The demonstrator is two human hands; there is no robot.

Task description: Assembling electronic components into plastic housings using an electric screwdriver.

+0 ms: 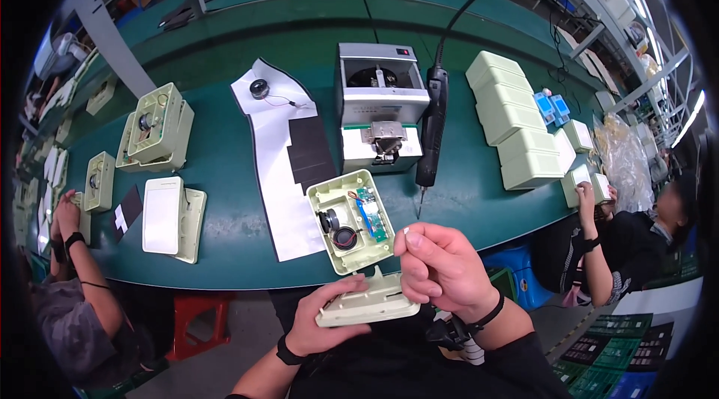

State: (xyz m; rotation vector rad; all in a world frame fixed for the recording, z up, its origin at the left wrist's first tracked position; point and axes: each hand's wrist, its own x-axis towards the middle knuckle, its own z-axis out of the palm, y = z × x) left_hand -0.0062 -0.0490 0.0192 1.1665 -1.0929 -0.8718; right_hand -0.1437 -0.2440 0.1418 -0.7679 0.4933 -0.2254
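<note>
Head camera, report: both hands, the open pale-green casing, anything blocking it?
Left hand holding pale-green shell. Right hand pinching tiny white piece. Open casing on bench, board exposed. Black screwdriver beyond, not over it.

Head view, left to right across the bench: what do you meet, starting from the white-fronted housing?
White-fronted housing → loose round speaker → open cream housing with circuit board → electric screwdriver → row of cream housings → clear plastic bag
</note>
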